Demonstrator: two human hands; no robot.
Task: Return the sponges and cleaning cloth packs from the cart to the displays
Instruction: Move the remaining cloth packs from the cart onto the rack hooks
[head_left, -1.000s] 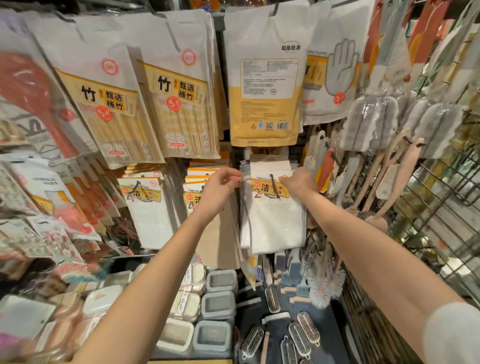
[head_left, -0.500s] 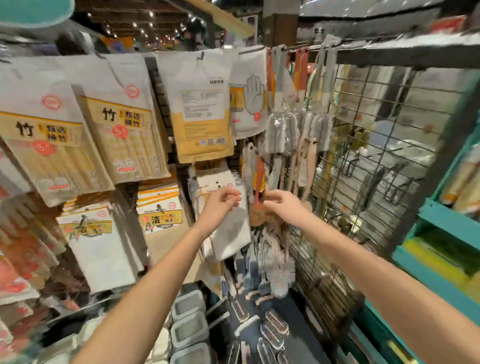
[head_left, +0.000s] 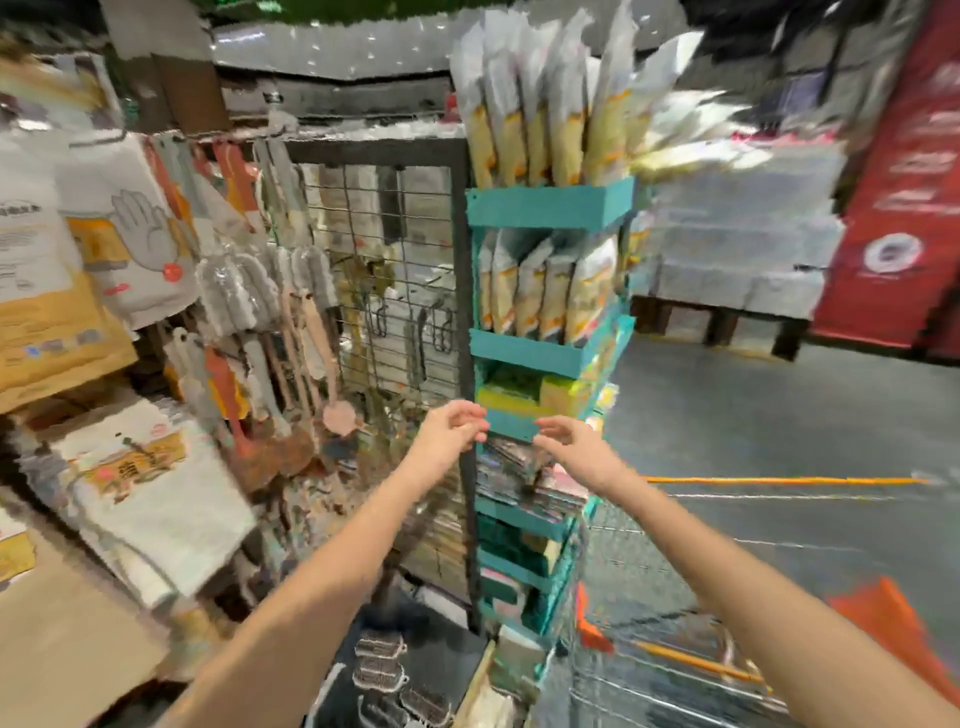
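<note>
A blurred head-level view of a shop aisle, with both bare arms reaching forward to the centre. The left hand (head_left: 452, 434) and the right hand (head_left: 569, 441) hang side by side just apart, fingers loosely curled and holding nothing, which suggests they are between items and not carrying one. At five o'clock sits the wire cart (head_left: 649, 670) with orange trim, parked close to the person so that stock is within reach. The blur hides what lies inside it. Straight ahead, from twelve o'clock down past the hands, stands a teal rack (head_left: 545, 208) of shallow trays whose front lips keep the upright packets from sliding out. Yellow and green sponges (head_left: 524, 387) lie in the tray just above the hands, so this looks like the place where sponges belong. At nine o'clock white cloth packs (head_left: 140, 483) with yellow labels hang in overlapping rows from hooks, facing outward for shoppers. Above them, at ten o'clock, hangs a glove pack (head_left: 140, 228), and beside it long-handled brushes (head_left: 249, 296) dangle against a wire panel (head_left: 395, 291). Grey floor (head_left: 753, 415) stretches off at three o'clock, with a red banner (head_left: 904, 208) at two o'clock. The likely next step is a reach down into the cart for another pack.
</note>
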